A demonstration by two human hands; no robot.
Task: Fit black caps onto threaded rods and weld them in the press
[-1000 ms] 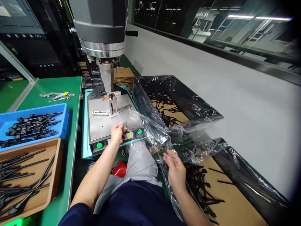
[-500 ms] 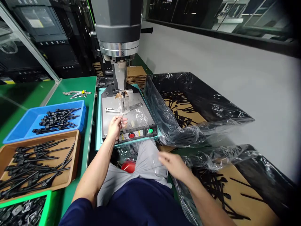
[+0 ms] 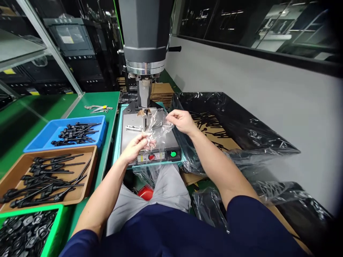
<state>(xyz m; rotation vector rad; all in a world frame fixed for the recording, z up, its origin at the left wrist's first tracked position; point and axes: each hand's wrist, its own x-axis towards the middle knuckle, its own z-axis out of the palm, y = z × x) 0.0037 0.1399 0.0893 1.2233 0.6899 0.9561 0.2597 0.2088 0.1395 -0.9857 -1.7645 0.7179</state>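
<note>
A thin clear plastic bag (image 3: 158,132) hangs between my two hands, over the front of the press's metal base plate (image 3: 131,121). My left hand (image 3: 136,146) pinches it at the lower left, fingers curled. Higher up and to the right, my right hand (image 3: 182,120) grips the bag's edge between thumb and fingers. Behind the bag stands a small upright fixture (image 3: 145,119) with a black part at its top. Whether anything lies inside the bag I cannot tell.
The press head (image 3: 146,39) hangs above the plate; a red button (image 3: 151,157) and a green button (image 3: 173,154) face me. At left are a blue tray (image 3: 48,134), brown tray (image 3: 91,171) and green bin (image 3: 60,221) of black parts. A plastic-lined box (image 3: 257,132) stands right.
My right hand has come up from beside my leg to the plate and now holds the plastic bag's other side. The left hand stays near the plate's front. The view has shifted slightly.
</note>
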